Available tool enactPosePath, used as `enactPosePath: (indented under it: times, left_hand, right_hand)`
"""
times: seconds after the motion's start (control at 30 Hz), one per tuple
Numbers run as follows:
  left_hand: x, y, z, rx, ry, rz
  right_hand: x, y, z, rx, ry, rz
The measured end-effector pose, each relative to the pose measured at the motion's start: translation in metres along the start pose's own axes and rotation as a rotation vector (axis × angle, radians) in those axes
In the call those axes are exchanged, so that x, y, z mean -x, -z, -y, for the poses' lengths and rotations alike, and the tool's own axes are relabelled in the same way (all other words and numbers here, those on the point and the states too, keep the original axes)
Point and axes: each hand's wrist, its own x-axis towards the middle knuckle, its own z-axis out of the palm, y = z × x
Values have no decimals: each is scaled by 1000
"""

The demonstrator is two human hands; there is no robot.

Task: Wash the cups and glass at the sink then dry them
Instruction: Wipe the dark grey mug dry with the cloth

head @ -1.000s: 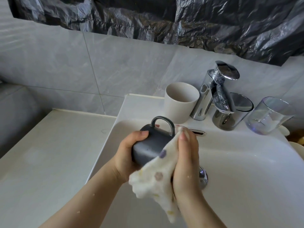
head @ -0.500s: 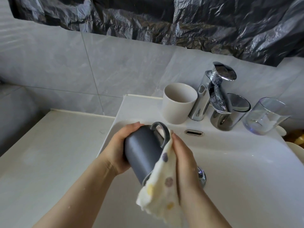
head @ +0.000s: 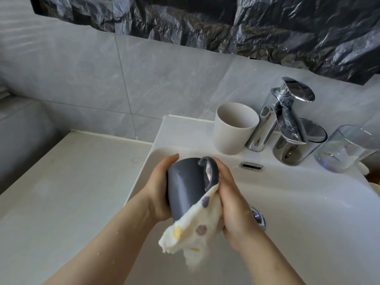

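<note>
Here, over the white ceramic sink (head: 308, 202), the left hand (head: 159, 194) grips a dark grey handled mug (head: 185, 186); the right hand (head: 232, 206) clutches a cream spotted cloth (head: 197, 229) against it; a beige cup (head: 234, 128) and a clear glass (head: 347, 149) stand behind.

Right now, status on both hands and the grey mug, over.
Left hand grips grey mug, tilted over sink. Right hand holds spotted cloth against it. Beige cup and glass stand back by the tap, clear.

Above the sink (head: 308, 202): dark grey mug (head: 185, 188), tilted, clasped in left grip (head: 158, 194); spotted cloth (head: 197, 229) bunched against it in right grip (head: 232, 206). Along the ledge behind: beige cup (head: 232, 136), chrome faucet (head: 287, 112), steel cup (head: 292, 149), clear glass (head: 345, 153).
</note>
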Motion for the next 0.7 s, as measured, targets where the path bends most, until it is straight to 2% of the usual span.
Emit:
enactPosePath:
  times: [0.2,0.33,0.43,0.53,0.6,0.7]
  left_hand:
    - [-3,1,9,-71,119,34]
    - [-6,-1,7,-92,185,125]
    - [-6,-2,9,-171,206,202]
    - [-4,-6,13,-286,183,200]
    - [-7,-7,17,-289,132,134]
    - [-10,-7,15,-220,91,90]
  right_hand:
    - [-1,5,2,330,5,-213]
    - [-1,8,6,247,-8,-326]
    - [-7,16,5,174,70,-540]
    - [-11,29,2,276,155,-722]
    - [-10,28,0,376,216,-762]
    - [-8,16,-2,450,241,-693]
